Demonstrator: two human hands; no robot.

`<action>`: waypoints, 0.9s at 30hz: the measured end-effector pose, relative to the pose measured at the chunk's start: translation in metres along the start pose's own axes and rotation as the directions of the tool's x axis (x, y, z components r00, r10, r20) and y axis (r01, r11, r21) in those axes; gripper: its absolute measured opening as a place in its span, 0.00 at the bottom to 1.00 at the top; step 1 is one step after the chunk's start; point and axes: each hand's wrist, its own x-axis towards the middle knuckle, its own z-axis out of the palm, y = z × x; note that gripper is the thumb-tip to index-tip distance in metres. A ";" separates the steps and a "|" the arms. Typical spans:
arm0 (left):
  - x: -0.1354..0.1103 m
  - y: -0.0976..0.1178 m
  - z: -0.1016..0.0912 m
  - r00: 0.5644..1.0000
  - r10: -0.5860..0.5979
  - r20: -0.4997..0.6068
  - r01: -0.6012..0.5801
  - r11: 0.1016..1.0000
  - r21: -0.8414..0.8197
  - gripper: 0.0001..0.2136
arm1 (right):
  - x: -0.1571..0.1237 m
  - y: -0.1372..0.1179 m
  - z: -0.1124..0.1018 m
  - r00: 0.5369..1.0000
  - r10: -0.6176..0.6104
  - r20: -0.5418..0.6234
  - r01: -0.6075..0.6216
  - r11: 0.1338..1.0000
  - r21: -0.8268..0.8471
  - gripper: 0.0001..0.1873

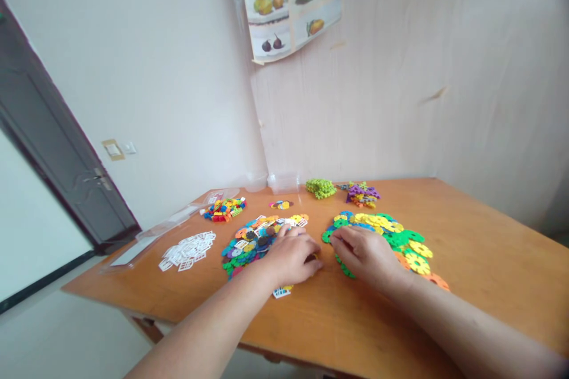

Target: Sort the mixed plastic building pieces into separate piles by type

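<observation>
My left hand (293,253) rests over a mixed pile of small colourful discs and white window-like pieces (249,243). Its fingers bend loosely down onto the pile, with the thumb apart from them. Some pieces lie under the palm, partly hidden. My right hand (368,253) is at the near left side of a pile of larger notched flower discs (402,240) in green, yellow, blue and orange. Thumb and fingers there are pressed together, right beside a green notched disc (326,236); whether they grip anything is hidden. A white grid piece (281,293) lies below my left wrist.
White grid pieces (189,250) are heaped at left, with bright building bricks (224,209) behind. Along the back stand clear plastic containers (284,183), light-green pieces (320,188) and purple pieces (362,193). A few small discs (281,205) lie between. Clear lids (151,240) line the left edge.
</observation>
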 end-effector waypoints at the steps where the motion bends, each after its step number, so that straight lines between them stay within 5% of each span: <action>1: -0.001 -0.001 0.002 1.000 -0.001 -0.018 0.002 1.000 0.028 0.09 | 0.000 0.000 0.001 1.000 -0.002 0.003 0.002 1.000 0.002 0.15; 6: -0.003 -0.014 0.003 0.998 -0.022 -0.061 0.028 0.995 0.095 0.09 | -0.001 -0.002 0.002 1.000 -0.010 0.021 0.009 1.000 0.017 0.13; 14: -0.004 -0.035 -0.002 0.983 -0.159 -0.092 0.158 0.987 -0.023 0.11 | -0.003 -0.009 0.002 0.998 -0.039 0.054 0.037 0.999 0.028 0.13; 21: -0.007 -0.085 -0.014 0.898 -0.388 -0.206 0.388 0.921 -0.041 0.12 | -0.007 -0.022 0.000 0.973 -0.139 0.185 0.152 0.986 -0.062 0.17; 27: -0.016 -0.115 -0.027 0.854 -0.510 -0.102 0.509 0.860 -0.041 0.12 | -0.015 -0.033 0.000 0.928 -0.213 0.305 0.235 0.971 -0.035 0.16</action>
